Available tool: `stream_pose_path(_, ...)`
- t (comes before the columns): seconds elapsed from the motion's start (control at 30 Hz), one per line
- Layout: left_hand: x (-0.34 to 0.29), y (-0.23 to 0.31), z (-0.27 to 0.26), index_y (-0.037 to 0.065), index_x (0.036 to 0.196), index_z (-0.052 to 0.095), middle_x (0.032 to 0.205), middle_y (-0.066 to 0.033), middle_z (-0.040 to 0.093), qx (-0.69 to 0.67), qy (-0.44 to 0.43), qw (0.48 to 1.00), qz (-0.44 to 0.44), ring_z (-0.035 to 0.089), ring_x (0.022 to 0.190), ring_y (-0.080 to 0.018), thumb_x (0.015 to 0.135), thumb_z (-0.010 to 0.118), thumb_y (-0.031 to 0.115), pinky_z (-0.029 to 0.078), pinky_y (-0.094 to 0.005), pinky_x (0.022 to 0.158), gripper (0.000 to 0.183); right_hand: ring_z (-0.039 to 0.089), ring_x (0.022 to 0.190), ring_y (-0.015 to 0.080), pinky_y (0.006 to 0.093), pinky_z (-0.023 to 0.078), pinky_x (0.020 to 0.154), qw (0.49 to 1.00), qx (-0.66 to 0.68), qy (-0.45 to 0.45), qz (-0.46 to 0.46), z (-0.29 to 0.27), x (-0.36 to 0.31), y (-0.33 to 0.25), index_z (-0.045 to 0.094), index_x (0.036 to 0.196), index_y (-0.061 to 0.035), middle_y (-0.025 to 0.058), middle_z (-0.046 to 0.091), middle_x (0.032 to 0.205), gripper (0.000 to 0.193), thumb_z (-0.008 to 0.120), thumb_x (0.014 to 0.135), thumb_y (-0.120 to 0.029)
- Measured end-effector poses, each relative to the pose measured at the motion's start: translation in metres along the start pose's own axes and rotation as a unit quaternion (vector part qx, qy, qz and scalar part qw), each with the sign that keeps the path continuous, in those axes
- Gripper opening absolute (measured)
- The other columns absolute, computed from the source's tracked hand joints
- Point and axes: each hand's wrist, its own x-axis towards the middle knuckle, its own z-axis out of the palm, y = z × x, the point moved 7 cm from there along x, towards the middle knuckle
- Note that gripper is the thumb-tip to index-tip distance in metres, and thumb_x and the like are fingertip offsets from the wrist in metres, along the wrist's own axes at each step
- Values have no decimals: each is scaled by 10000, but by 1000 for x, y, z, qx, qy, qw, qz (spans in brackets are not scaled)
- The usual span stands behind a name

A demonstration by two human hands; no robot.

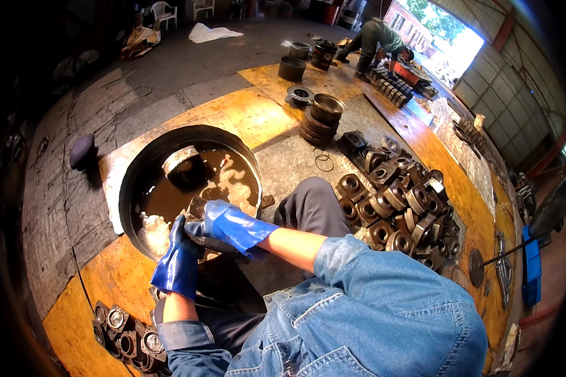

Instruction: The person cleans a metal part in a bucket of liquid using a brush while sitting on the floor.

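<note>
Both hands wear blue rubber gloves and meet above the near edge of a round metal tub (124, 210) of brown, foamy liquid. My left hand (177, 257) is closed on the near left side of a dark, blocky metal part (197, 208). From the right, my right hand (226, 225) wraps over the same part, hiding much of it. Its exact kind cannot be made out. A round, hollow metal container (181, 164) sits tilted in the liquid at the tub's far side. Pale foam (154, 234) gathers near my left glove.
A heap of dark bearing housings (396, 204) lies right of my knee; several more flanged housings (127, 342) are at lower left. Stacked rings carry a metal pot (327, 108). A dark stool (83, 151) stands left. Far back, another person (377, 41) bends over rows of parts (390, 88).
</note>
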Motion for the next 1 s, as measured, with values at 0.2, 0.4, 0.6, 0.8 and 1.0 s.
stream_pose_path(0.2, 8, -5, -2, 44, 1467, 541, 1328, -222, 651, -95, -48, 994, -41, 621, 1136, -379, 979, 653, 604, 526, -531, 982, 751, 709, 1110, 428, 482, 558, 982, 999, 25, 16, -28, -7, -8, -10, 749, 1146, -72, 243, 752, 1134, 527, 549, 966, -525)
stream_pose_path(0.4, -10, -1, 12, 26, 1453, 575, 1391, -199, 667, -70, -8, 996, -50, 650, 1216, -392, 1080, 403, 540, 521, -525, 1070, 658, 707, 1111, 434, 479, 559, 984, 999, 5, 8, -42, 4, 4, 1, 754, 1145, -75, 245, 752, 1135, 532, 548, 965, -531)
stream_pose_path(0.6, 4, -2, 1, 10, 1447, 573, 1390, -213, 666, -34, -6, 999, -10, 655, 1204, -400, 1076, 408, 557, 513, -535, 1077, 682, 696, 1144, 447, 507, 557, 976, 1000, 15, -10, -20, 15, 19, 9, 715, 1313, -97, 259, 731, 1223, 746, 634, 890, -705)
stream_pose_path(0.8, 1, -4, 1, -10, 1437, 570, 1382, -236, 668, -30, 2, 998, -50, 664, 1186, -403, 1065, 428, 581, 514, -539, 1075, 713, 699, 1135, 441, 474, 557, 995, 999, 43, 23, -21, 13, 14, 9, 747, 1167, -67, 249, 746, 1166, 568, 566, 944, -557)
stream_pose_path(1.0, 9, -3, -7, 62, 1447, 541, 1343, -192, 637, -54, -45, 997, -10, 596, 1185, -367, 972, 663, 599, 497, -557, 1020, 727, 687, 1130, 443, 480, 549, 979, 998, 19, 5, -54, 6, 6, -3, 735, 1151, -72, 239, 738, 1186, 510, 559, 959, -511)
